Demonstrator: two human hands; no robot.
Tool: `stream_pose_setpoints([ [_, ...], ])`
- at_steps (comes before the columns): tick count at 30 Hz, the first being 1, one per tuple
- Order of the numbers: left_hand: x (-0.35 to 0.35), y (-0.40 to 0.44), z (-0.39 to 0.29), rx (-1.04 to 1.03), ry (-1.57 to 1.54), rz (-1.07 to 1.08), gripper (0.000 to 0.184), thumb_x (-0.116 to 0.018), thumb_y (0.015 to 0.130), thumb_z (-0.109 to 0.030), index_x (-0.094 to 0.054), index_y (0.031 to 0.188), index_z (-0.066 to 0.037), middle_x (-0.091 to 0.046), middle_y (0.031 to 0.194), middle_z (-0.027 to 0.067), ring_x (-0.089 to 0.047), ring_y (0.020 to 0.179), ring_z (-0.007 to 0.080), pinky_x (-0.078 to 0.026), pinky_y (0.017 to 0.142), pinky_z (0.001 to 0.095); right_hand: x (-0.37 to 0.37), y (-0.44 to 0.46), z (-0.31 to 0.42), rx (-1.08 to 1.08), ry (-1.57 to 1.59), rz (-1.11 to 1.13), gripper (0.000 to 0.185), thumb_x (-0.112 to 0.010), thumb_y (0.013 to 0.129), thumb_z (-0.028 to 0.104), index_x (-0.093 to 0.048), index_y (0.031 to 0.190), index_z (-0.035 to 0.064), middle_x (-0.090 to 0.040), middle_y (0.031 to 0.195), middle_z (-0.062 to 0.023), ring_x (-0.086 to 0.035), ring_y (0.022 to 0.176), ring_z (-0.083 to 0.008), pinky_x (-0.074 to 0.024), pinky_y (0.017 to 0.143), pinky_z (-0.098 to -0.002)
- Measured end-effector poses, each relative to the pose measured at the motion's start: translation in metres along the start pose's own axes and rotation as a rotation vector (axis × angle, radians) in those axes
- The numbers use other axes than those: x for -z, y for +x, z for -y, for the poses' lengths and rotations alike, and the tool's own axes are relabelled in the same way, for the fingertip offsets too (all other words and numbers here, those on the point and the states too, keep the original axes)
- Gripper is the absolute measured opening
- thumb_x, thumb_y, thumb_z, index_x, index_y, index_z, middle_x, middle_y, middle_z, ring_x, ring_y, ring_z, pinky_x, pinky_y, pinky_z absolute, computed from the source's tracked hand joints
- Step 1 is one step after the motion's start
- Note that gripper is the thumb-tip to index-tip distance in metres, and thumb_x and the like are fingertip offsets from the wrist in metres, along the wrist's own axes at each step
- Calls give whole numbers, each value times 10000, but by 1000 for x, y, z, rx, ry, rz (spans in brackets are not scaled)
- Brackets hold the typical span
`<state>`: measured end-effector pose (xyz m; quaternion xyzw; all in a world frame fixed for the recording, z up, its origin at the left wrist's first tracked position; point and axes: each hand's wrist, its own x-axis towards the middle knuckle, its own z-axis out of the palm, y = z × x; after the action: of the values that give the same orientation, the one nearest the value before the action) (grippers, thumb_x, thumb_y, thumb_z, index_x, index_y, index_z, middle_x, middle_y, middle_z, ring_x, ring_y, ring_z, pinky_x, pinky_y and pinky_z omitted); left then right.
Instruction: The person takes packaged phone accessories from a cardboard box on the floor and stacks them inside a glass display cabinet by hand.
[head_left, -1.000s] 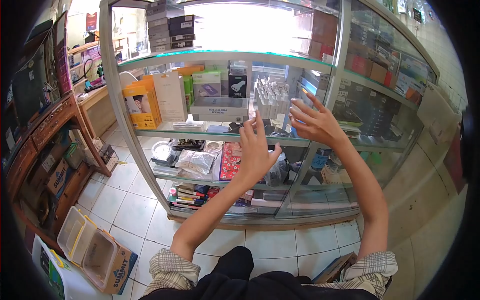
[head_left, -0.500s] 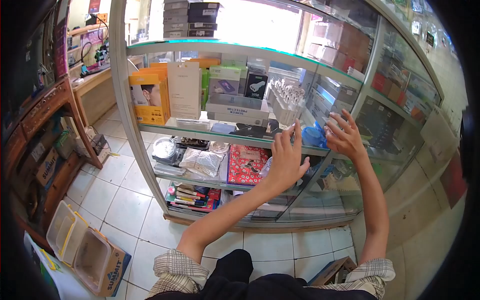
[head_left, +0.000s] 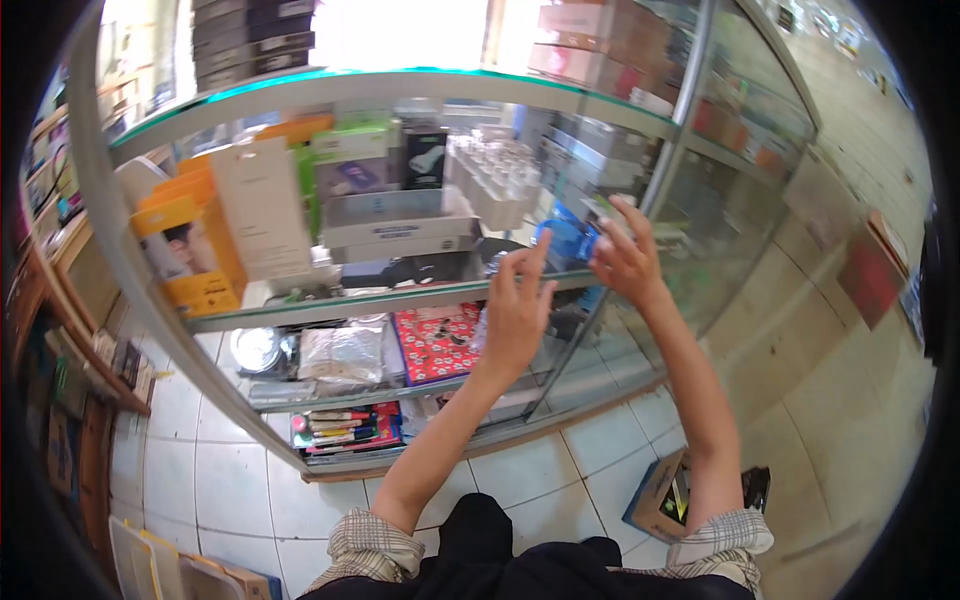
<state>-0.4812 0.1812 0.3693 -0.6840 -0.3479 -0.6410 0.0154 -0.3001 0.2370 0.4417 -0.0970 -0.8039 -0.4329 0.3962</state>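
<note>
My left hand (head_left: 519, 308) is raised in front of the glass display case (head_left: 400, 299), fingers pointing up and apart, with nothing in it. To its right, my right hand (head_left: 630, 258) is close to the blue round plastic item (head_left: 566, 238) on the middle shelf. Its fingers are slightly bent and spread; I cannot tell whether they touch the blue item or the glass. Left of the blue item stands a tray of small clear-topped pieces (head_left: 494, 178). A grey-white open box (head_left: 400, 232) sits further left on that shelf.
Yellow boxes (head_left: 190, 250) and a white hanging package (head_left: 262, 210) stand at the shelf's left. Below lie a red flowered item (head_left: 436, 343) and several pens (head_left: 345, 428). A cardboard box (head_left: 655, 495) is on the tiled floor by my right forearm.
My view has turned right, so the case appears further left and the floor box shows more. Both hands remain raised before the middle shelf near the blue item, their fingers slightly shifted.
</note>
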Motion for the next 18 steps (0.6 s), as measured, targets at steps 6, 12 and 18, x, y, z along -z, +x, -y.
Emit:
stream_pose_setpoints([
  [6,-28,-25,-46,110,67,-237,679,-640,680,-17,-344,1290,-56,-326,1165,160,-290,1116,309,-225,950,433,58,-20,61,-278,-95,274,252,-631,627,33,-505,844,53,-432,1260,-101,-363,1223,-303,-289,1003,-457],
  [12,-117,-115,-158,101,-326,202,607,-587,725,-39,-341,1280,-63,-286,1201,164,-271,1107,324,-229,937,453,243,-132,147,-667,-321,532,245,-593,652,-1,-535,883,58,-433,1253,-106,-349,1229,-289,-245,1024,-469],
  [18,-178,-238,-262,166,-584,628,627,-574,732,-25,-305,1296,-73,-262,1197,186,-266,1086,349,-224,947,468,423,-235,266,-1209,-680,569,197,-561,667,-24,-542,853,39,-438,1178,-170,-410,1131,-331,-279,992,-485],
])
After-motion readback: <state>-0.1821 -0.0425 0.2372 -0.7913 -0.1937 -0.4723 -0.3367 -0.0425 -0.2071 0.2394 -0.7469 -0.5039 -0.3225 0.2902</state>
